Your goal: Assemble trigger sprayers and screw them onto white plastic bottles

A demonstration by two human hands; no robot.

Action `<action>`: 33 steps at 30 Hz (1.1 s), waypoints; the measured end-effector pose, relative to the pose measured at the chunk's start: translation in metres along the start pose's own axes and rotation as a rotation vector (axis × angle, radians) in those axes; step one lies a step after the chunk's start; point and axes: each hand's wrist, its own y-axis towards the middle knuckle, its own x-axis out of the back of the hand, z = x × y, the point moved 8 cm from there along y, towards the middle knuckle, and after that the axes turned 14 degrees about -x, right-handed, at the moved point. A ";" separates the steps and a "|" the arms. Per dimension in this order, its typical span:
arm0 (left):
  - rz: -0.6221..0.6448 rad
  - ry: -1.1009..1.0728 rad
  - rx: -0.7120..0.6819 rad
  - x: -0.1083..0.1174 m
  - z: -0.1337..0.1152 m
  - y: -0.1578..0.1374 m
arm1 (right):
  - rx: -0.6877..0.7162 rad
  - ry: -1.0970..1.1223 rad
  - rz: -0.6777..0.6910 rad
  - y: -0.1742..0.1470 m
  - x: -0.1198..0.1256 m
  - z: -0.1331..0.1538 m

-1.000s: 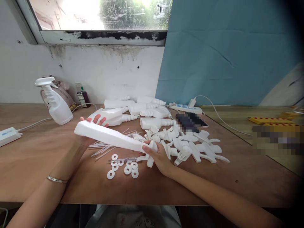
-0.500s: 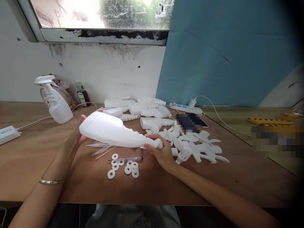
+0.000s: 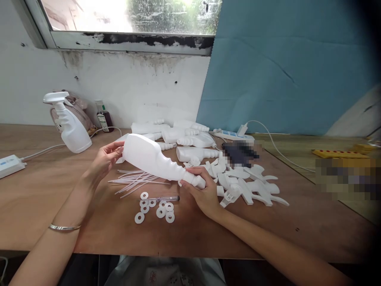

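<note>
A white plastic spray bottle body, without a trigger head, is held tilted above the table, its base to the left and its neck low on the right. My right hand is closed round the neck. At the base, the fingers of my left hand are bent against the bottle's edge, gripping it. Below lie thin white tubes, several white ring washers and a clear-handled screwdriver. Beside my right hand is a pile of white trigger spray heads.
More white bottles lie toward the wall. A bottle with a spray head stands at left, near a pink bag and a dark sauce bottle. Power strips with cords and a blurred dark object are on the table.
The bottle's base has swung right and its broad side has turned. My left hand has shifted from under the base to its left edge; the right hand still holds the neck.
</note>
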 end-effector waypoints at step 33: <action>0.161 -0.363 0.196 -0.038 0.000 -0.020 | 0.874 -0.401 -0.120 -0.037 -0.008 0.041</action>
